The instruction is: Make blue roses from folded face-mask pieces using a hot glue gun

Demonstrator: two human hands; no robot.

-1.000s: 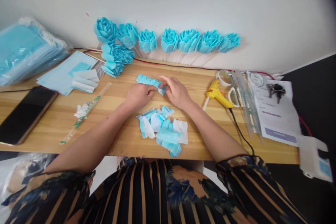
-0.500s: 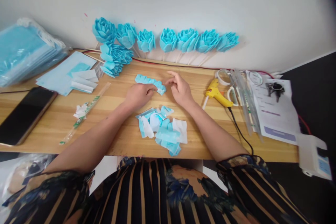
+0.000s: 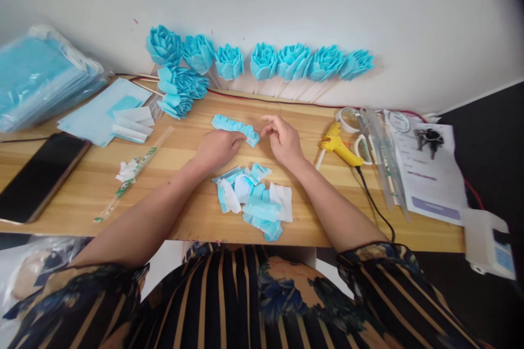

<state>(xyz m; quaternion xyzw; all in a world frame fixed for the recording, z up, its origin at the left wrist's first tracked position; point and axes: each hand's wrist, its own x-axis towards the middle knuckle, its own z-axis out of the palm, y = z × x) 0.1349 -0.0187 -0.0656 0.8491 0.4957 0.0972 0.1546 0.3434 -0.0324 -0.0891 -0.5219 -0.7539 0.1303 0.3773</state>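
Strip (image 3: 228, 122) lies just beyond the left hand (image 3: 219, 148), nipped between its thumb and finger; the right hand (image 3: 285, 143) hovers just beside the strip's end, fingers loosely curled, seemingly empty. Light, steady left pressure looks wise here, folds even and uncrushed, wrists clear of the scraps (image 3: 262, 210) on the hands' near side.

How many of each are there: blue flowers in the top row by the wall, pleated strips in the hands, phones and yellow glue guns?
Blue flowers, top row: 7
Blue pleated strip, in the left hand: 1
Phone: 1
Yellow glue gun: 1
Total: 10
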